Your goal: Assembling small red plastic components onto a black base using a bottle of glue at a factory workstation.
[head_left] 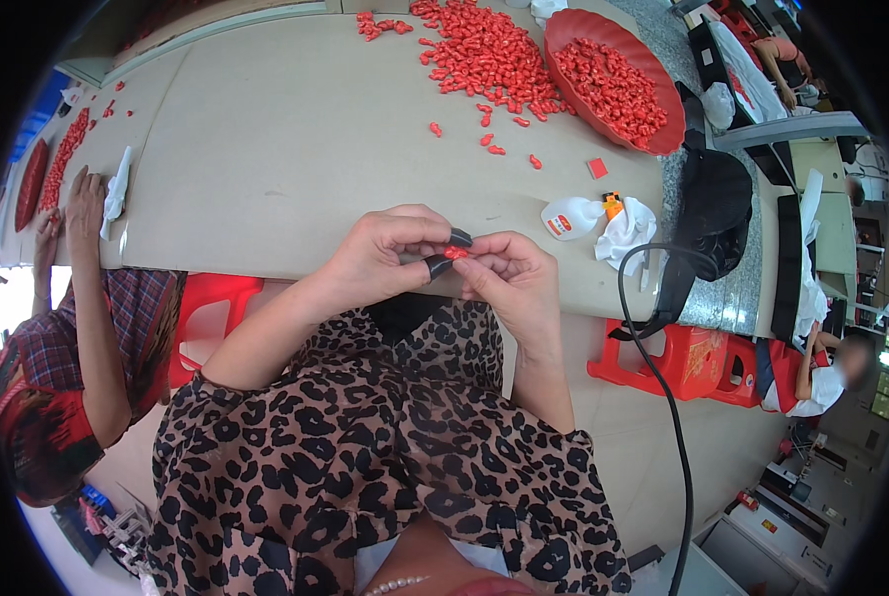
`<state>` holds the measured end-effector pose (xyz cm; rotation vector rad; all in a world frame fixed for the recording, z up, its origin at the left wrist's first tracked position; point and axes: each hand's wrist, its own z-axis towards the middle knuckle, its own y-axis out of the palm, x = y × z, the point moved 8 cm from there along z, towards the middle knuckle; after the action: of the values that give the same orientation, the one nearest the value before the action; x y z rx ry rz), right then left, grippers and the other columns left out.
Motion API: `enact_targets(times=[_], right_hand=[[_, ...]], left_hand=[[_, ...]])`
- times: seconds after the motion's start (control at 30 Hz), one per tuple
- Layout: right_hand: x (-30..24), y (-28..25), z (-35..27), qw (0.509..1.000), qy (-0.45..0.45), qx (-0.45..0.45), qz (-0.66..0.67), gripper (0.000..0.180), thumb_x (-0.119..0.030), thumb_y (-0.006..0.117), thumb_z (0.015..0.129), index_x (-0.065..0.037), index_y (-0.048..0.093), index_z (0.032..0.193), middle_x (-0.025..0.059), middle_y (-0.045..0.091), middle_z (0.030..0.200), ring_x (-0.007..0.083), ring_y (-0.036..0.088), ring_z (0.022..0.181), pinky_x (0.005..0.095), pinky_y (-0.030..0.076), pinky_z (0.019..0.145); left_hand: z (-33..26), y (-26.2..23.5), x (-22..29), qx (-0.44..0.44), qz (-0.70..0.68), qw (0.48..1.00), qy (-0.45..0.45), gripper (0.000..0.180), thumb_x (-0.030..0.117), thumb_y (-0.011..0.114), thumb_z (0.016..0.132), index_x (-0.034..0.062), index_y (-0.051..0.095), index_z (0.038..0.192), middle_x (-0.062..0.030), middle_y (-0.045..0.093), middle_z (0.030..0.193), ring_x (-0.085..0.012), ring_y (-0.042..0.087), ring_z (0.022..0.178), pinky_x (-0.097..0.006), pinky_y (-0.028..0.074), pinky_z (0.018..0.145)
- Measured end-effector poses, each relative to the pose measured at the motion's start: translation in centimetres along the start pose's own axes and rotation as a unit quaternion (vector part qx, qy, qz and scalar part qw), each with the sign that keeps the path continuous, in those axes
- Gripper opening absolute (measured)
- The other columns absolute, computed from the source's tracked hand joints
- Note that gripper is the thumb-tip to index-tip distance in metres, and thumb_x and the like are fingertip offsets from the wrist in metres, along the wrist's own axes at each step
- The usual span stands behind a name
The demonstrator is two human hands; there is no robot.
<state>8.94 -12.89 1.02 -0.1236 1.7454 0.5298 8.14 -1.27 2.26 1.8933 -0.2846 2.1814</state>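
At the near bench [295, 149] edge, just above the lap: left hand [380, 260] and right hand [509, 278] meeting fingertip to fingertip, both pinching one small red piece [454, 252]. Left thumb and forefinger capped in dark finger cots [438, 265]. Loose red pieces [484, 55] heaped well apart, beside red tray [663, 129]; glue bottle [570, 218] and white rag [626, 231] near right. Best done with piece kept centred between capped tips, light even pressure, elbows tucked.
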Motion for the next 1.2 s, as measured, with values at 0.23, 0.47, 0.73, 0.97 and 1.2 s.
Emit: enact_targets(times=[0.23, 0.47, 0.73, 0.97, 1.2], right_hand=[[-2.8, -7.8, -3.8, 0.878, -0.176, 0.377, -0.237, 0.023, -0.010, 0.064, 0.073, 0.002, 0.049, 0.086, 0.0026, 0.050, 0.072, 0.0077, 0.045, 0.060, 0.0188, 0.035, 0.051], [-4.7, -7.9, -1.5, 0.837, -0.243, 0.329, -0.364, 0.041, -0.013, 0.059, 0.076, 0.006, 0.040, 0.107, 0.0154, 0.049, 0.099, 0.0215, 0.047, 0.092, 0.0297, 0.037, 0.080], [-3.7, -7.5, 0.1, 0.934, -0.199, 0.212, -0.207, 0.041, -0.009, 0.055, 0.078, 0.005, 0.036, 0.112, 0.0127, 0.046, 0.106, 0.0182, 0.048, 0.093, 0.0287, 0.039, 0.081], [-2.5, -5.7, 0.3, 0.976, -0.165, 0.122, 0.071, 0.046, -0.016, 0.061, 0.074, -0.001, 0.039, 0.112, 0.0090, 0.048, 0.102, 0.0187, 0.049, 0.086, 0.0324, 0.042, 0.074], [0.3, -6.2, 1.0, 0.945, -0.110, 0.080, 0.298, 0.035, -0.018, 0.063, 0.071, -0.003, 0.049, 0.100, 0.0055, 0.051, 0.085, 0.0182, 0.048, 0.077, 0.0255, 0.036, 0.058]], left_hand=[[-0.1, -1.7, -1.3, 0.087, -0.132, 0.986, -0.052, 0.024, -0.010, 0.053, 0.072, -0.0043, 0.055, 0.095, -0.0069, 0.052, 0.091, -0.0126, 0.055, 0.085, -0.024, 0.045, 0.079], [0.1, -2.1, -1.6, 0.115, -0.149, 0.981, -0.044, 0.023, -0.011, 0.054, 0.071, -0.0035, 0.056, 0.093, -0.0060, 0.054, 0.089, -0.0118, 0.055, 0.085, -0.023, 0.045, 0.078], [-0.2, -2.3, -1.9, 0.119, -0.108, 0.987, -0.010, 0.022, -0.009, 0.054, 0.073, -0.0029, 0.056, 0.094, -0.0053, 0.052, 0.089, -0.0099, 0.053, 0.083, -0.021, 0.044, 0.076], [-0.3, -2.4, -2.0, 0.115, -0.060, 0.991, -0.002, 0.023, -0.011, 0.050, 0.075, -0.0038, 0.055, 0.096, -0.0072, 0.050, 0.094, -0.0109, 0.052, 0.084, -0.021, 0.044, 0.076], [-0.3, -2.5, -1.9, 0.115, -0.057, 0.992, 0.013, 0.025, -0.011, 0.049, 0.075, -0.0030, 0.055, 0.097, -0.0077, 0.050, 0.094, -0.0119, 0.052, 0.086, -0.022, 0.043, 0.077]])
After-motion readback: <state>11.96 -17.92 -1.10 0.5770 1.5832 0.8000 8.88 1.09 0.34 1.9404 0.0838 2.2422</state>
